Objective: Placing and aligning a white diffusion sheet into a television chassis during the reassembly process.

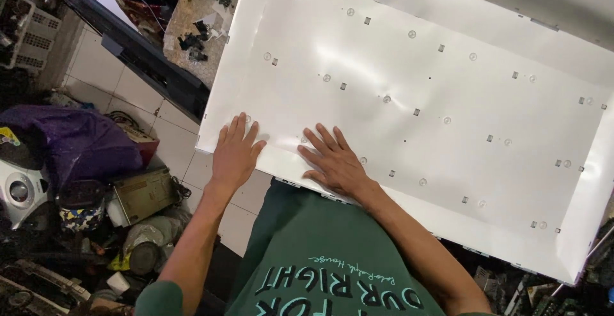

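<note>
Large white reflective sheet [409, 92] lying flat, filling most of the view, glossy, with soft folds of light across it. Rectangular, with raised sloping borders along the near edge and the right end. Dotted in rows with small round lenses, each next to a small grey square cutout. Left hand [235, 153] palm down on the near left corner of the sheet, fingers [238, 127] slightly spread and stretched flat, tips close to 1 round lens. Right hand [336, 162] palm down just beside it, fingers [320, 140] spread wider and pointing up-left, pressed flat on the sheet; another lens just beyond the little-finger side. Nothing pinched or gripped by either hand. Beyond the left fingertips, past the sheet edge, tiled floor [96, 66] and a dark long frame [137, 50]. Left of the left wrist, purple bag [77, 140] among piled electronic scrap. Green shirt [320, 258] below both wrists.
</note>
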